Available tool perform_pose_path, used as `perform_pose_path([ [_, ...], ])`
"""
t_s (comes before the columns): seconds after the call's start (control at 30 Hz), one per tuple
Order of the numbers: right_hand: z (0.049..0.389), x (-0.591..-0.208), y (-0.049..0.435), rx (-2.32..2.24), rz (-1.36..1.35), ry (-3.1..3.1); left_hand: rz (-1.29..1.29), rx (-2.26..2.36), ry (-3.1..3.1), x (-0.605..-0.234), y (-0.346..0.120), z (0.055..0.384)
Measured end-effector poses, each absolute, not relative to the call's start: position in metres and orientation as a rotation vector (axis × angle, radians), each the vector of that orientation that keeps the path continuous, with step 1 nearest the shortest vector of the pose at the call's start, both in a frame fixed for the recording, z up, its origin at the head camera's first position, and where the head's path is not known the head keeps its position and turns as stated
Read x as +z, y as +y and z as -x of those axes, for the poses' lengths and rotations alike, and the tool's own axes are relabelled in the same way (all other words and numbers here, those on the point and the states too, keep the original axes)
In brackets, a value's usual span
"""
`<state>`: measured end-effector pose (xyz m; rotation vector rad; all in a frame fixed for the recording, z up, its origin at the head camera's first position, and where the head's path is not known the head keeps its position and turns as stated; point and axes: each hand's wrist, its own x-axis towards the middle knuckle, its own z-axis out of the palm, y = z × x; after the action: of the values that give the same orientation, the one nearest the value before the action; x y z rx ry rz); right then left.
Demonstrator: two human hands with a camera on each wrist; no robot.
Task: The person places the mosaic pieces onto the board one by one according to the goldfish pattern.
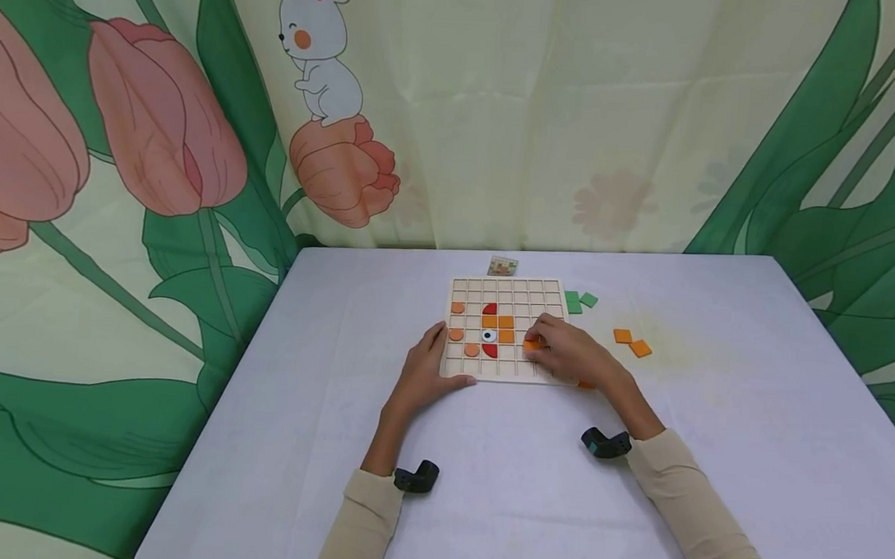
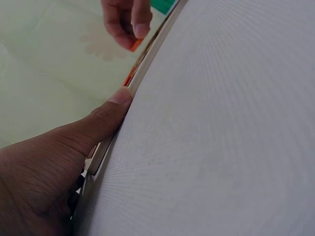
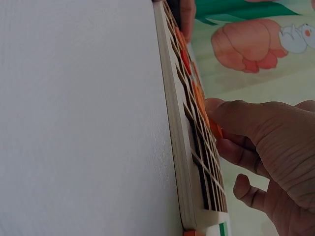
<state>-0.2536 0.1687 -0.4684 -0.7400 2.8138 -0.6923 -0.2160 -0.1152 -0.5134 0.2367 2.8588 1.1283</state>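
A pale wooden grid board lies on the table. My left hand steadies its near left corner, thumb along the front edge and fingers by the left side. My right hand pinches an orange square tile between thumb and fingertips, low over the right half of the grid; whether it touches the board I cannot tell. In the grid sit orange squares, an eye tile, a red quarter-round tile with another below, and orange round tiles at the left.
Green square tiles lie against the board's far right edge. Two loose orange tiles are farther right, and another orange piece shows by the near right corner. A small picture card lies behind the board. A printed curtain hangs behind the table.
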Motion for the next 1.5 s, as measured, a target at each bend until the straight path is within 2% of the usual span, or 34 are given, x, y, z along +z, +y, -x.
perform_pose_path([
  [0.5,0.252,-0.473,0.143,-0.684,0.933,2.828,-0.253,1.114,2.864,-0.513,-0.115,0.217],
  [1.5,0.251,-0.470,0.138,-0.671,0.864,2.824,-0.253,1.120,2.867,-0.514,-0.115,0.218],
])
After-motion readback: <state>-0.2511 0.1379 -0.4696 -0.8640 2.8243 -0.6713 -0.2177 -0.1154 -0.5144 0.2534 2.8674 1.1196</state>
